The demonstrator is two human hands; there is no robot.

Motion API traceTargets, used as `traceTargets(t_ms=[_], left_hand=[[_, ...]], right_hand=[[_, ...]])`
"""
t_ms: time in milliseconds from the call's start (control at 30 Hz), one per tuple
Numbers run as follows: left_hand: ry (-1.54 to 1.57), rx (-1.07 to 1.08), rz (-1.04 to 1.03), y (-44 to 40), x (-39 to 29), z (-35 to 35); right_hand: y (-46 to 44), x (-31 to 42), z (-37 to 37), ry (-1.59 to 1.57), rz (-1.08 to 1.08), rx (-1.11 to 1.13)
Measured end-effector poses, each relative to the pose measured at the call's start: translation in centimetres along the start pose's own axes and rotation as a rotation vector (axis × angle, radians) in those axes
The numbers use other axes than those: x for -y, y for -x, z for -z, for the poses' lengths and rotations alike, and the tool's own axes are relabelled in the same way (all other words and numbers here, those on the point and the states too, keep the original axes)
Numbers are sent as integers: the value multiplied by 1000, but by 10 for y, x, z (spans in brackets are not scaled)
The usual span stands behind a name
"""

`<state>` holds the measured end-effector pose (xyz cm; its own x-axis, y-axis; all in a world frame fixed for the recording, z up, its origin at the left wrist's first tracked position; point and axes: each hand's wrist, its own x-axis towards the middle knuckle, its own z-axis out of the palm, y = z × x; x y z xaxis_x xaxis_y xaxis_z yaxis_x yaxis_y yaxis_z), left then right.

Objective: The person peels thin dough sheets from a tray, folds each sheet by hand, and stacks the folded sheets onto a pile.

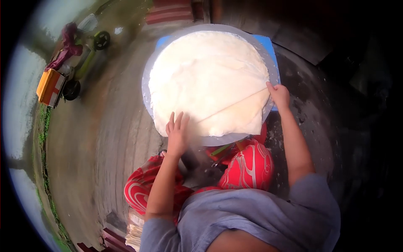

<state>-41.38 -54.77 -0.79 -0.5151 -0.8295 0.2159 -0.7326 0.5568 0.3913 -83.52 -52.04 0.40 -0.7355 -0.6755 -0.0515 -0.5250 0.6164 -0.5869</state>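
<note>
A large, thin, pale sheet of dough [201, 80] covers most of a round grey board [275, 77]. A straight crease runs across its lower right part, from the right edge toward the lower middle. At the right rim, my right hand [279, 94] pinches the sheet's edge where the crease ends. My left hand [177, 132] rests at the lower left edge of the sheet, its fingers spread and pointing up the board. Nothing shows in its grasp.
Under the board, corners of a blue surface [266, 44] stick out. My knees in red patterned cloth [247, 168] are just below it. A scooter [86, 56] with an orange and white box [50, 86] stands at the upper left. Dark red steps [170, 12] are at the top.
</note>
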Motion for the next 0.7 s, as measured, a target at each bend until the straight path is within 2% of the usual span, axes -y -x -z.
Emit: traceTargets(t_ms=[33, 67, 133, 167, 300, 367, 400, 467, 633, 700], left_hand=[[14, 5, -34, -6, -7, -1], [28, 9, -67, -11, -15, -1], [39, 6, -89, -21, -34, -1], [47, 34, -118, -25, -45, -1], [108, 64, -218, -39, -71, -13], [155, 86, -282, -45, -82, -15], [153, 86, -279, -49, -87, -19], [224, 78, -311, -55, -99, -27], [181, 154, -269, -68, -122, -64], [104, 165, -236, -67, -136, -73]], right_hand=[[-10, -4, 0, -102, -81, 130], [-16, -8, -3, -101, -87, 126], [-19, -5, -5, -350, -110, 205], [-21, -7, -11, -577, -93, 225], [-21, -10, -14, -791, -137, 194], [2, 3, -1, -1088, -118, 34], [14, 5, 1, -1089, -118, 37], [35, 4, 5, -1250, -403, -3], [42, 22, 2, -1252, -292, -39], [44, 48, -3, -1165, 26, -41]])
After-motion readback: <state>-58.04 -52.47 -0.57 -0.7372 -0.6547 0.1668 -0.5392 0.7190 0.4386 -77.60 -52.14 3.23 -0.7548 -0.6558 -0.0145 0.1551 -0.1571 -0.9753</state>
